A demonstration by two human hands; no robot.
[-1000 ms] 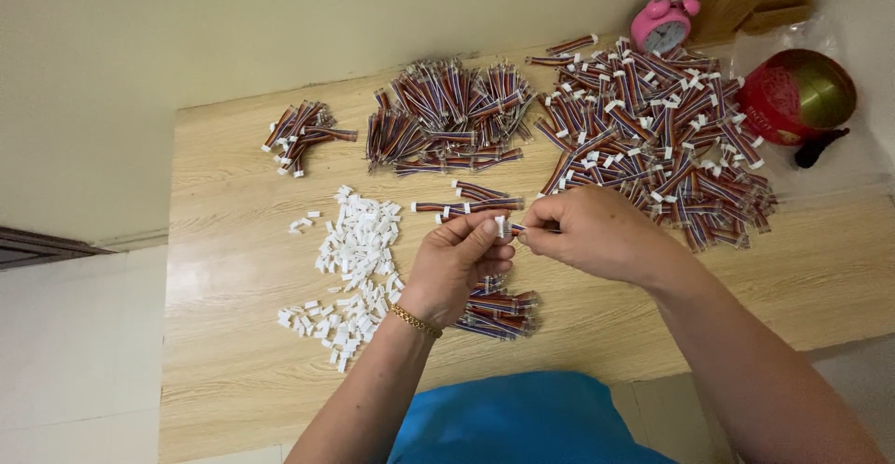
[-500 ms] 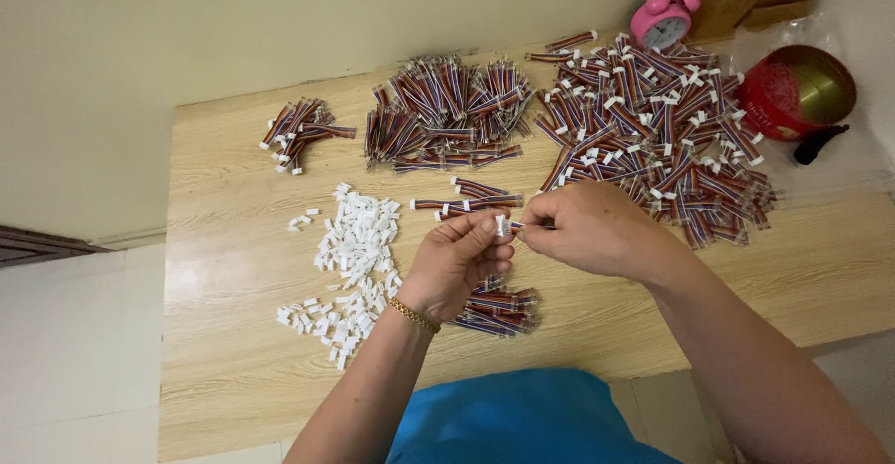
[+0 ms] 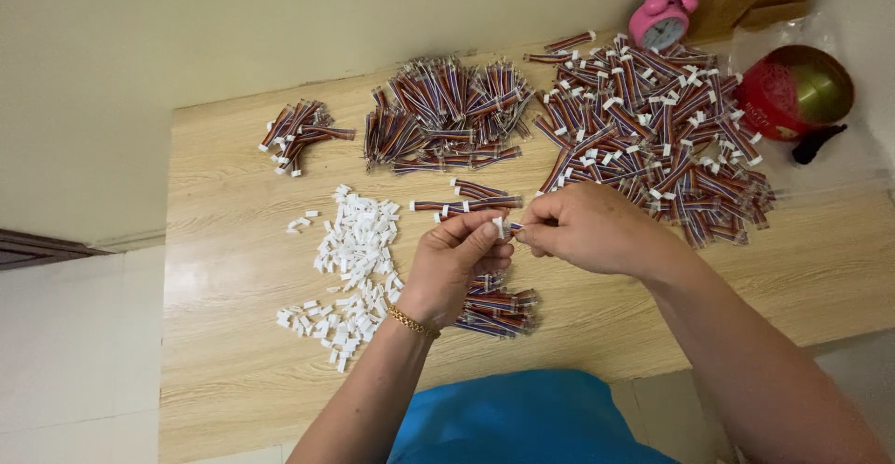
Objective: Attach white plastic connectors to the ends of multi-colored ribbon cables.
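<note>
Left hand [image 3: 455, 268] pinching white plug [image 3: 499, 228] above wooden table [image 3: 233, 371] | right hand [image 3: 587, 231] pinching wire bundle's [image 3: 515, 228] end, feeding it in | judgement: squaring both ends, pressing gently | loose plugs [image 3: 350, 249] lying left

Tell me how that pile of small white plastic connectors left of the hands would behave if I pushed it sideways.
The white connectors lie as loose, separate bits, so a push would likely scatter them rather than move them as one. They look tiny and light, probably sliding easily on the smooth wooden table. Blocky shapes suggest little rolling.
</note>
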